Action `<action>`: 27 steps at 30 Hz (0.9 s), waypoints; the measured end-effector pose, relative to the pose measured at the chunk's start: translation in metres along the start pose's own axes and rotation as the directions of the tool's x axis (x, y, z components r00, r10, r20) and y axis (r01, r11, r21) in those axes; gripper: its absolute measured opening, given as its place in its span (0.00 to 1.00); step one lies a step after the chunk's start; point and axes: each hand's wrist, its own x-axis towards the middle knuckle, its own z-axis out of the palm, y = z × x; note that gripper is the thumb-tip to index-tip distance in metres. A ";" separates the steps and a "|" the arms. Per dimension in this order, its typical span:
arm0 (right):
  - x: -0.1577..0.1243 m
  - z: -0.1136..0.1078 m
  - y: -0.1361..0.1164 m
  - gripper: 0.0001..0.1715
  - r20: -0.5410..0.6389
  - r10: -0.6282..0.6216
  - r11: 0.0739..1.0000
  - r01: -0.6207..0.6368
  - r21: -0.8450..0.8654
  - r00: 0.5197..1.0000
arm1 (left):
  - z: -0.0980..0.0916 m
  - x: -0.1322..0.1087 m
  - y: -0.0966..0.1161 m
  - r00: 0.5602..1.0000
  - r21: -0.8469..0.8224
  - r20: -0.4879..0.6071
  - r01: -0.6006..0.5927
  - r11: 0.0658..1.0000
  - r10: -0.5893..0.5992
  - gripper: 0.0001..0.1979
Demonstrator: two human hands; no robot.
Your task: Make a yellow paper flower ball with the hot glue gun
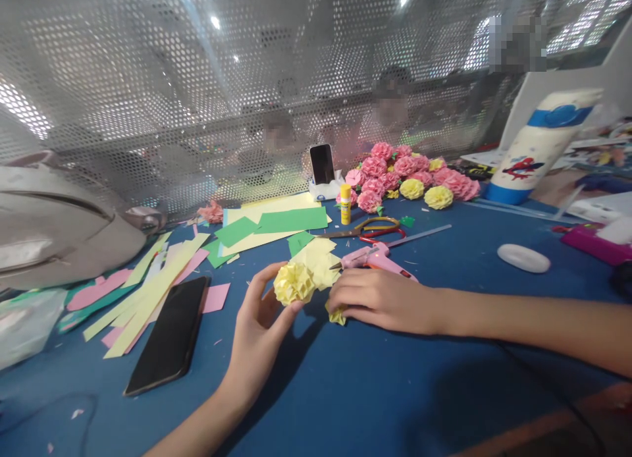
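A round yellow paper flower (294,284) is pinched between the thumb and fingers of my left hand (261,319), a little above the blue table. My right hand (372,299) rests low on the table with its fingers curled over a small yellow paper piece (336,314), partly hidden beneath them. Behind both hands lie pale yellow paper cutouts (318,259). Just beyond my right hand is a pink glue gun (378,258) with a glue stick (419,236) pointing right. Scissors (365,230) with red and yellow handles lie farther back.
A yellow glue stick tube (345,205) stands before a heap of pink and yellow paper flowers (395,174). Green paper (293,220), paper strips (158,292) and a black phone (170,335) lie left. A white bottle (540,147) and white oval object (523,258) are right.
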 end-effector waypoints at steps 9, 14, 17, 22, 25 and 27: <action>0.000 0.003 -0.001 0.05 -0.066 0.106 0.992 -0.101 0.080 0.992 | -0.001 -0.001 0.000 1.000 -0.020 0.016 0.015 1.000 -0.015 0.21; -0.001 0.002 -0.003 0.05 -0.100 0.120 0.991 -0.114 0.069 0.988 | 0.000 0.000 0.001 1.000 -0.021 0.019 0.016 1.000 -0.015 0.21; -0.002 0.004 -0.002 0.05 -0.111 0.120 0.991 -0.113 0.066 0.987 | 0.001 0.000 0.001 1.000 -0.032 0.022 0.018 0.999 -0.018 0.21; -0.004 0.007 0.002 0.05 -0.145 0.076 0.995 -0.066 0.071 0.987 | 0.001 0.000 0.002 0.999 -0.049 0.034 0.028 0.998 -0.026 0.21; -0.004 0.002 0.003 0.05 -0.203 0.056 0.997 -0.043 0.071 0.977 | 0.001 0.000 0.001 0.999 -0.046 0.039 0.032 0.998 -0.030 0.21; -0.003 -0.002 0.004 0.05 -0.239 0.065 0.996 -0.051 0.068 0.969 | 0.001 0.000 0.002 0.999 -0.035 0.036 0.031 0.999 -0.030 0.21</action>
